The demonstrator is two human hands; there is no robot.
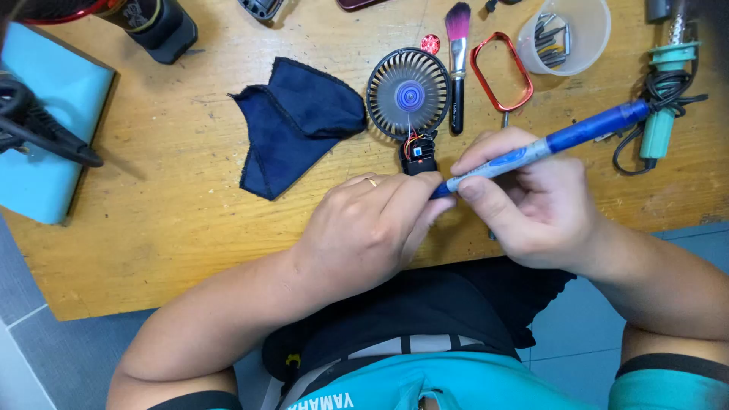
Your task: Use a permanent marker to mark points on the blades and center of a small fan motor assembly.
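Note:
A small black handheld fan (408,94) lies on the wooden table (175,220), its round grille up and its handle end open with thin wires and a small board showing (416,149). My left hand (364,228), with a ring on one finger, grips the fan's handle just below that opening. My right hand (524,205) holds a blue and grey pen-shaped tool (562,137) like a pencil. Its tip points left and meets the fan's handle at my left fingertips.
A dark blue cloth (292,121) lies left of the fan. A makeup brush (457,61), a red oval frame (501,72) and a clear cup of metal bits (566,34) sit behind. A green soldering iron (661,99) lies right, a light blue pad (49,129) left.

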